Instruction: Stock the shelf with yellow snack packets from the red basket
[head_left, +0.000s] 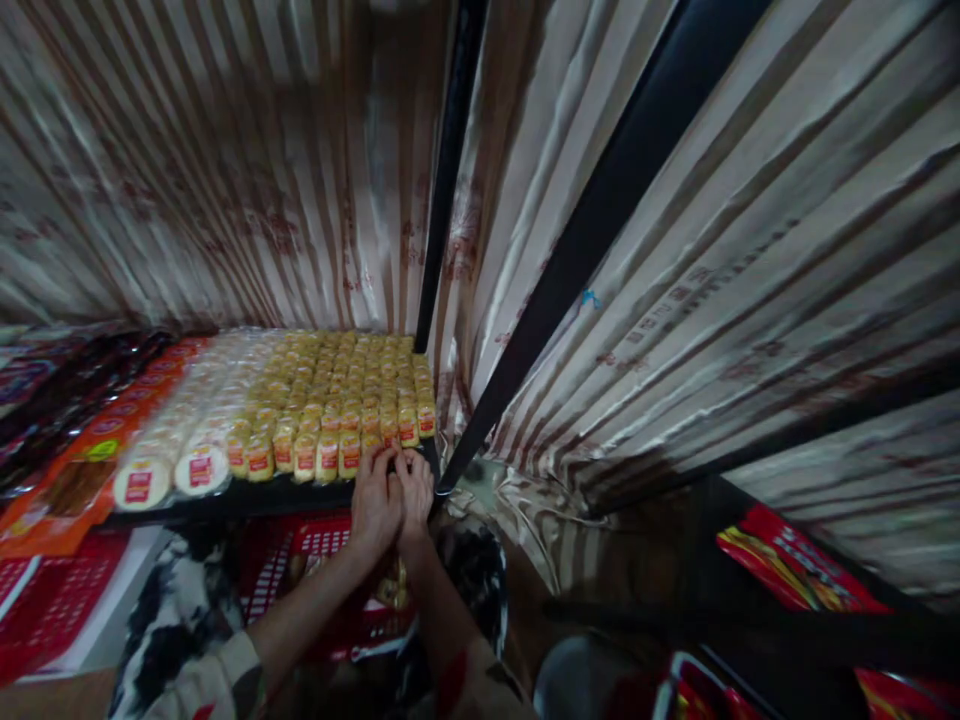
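Note:
Rows of small yellow wrapped snack packs (326,455) with red labels stand on a dark shelf (247,494). At the front row, toward the shelf's right end, my left hand (377,500) and my right hand (415,490) are close together. Their fingers are bent inward around a yellow snack pack (390,430) at the row's front edge. The fingertips partly cover it. Below my forearms is a red plastic basket (259,570) with some yellowish packs inside, partly hidden by my arms.
Left of the yellow packs are round white packs (202,470), orange bags (82,480) and dark packages (67,410). Black posts (555,260) rise at the shelf's right end before striped curtains (300,180). Red snack bags (802,560) lie at the lower right.

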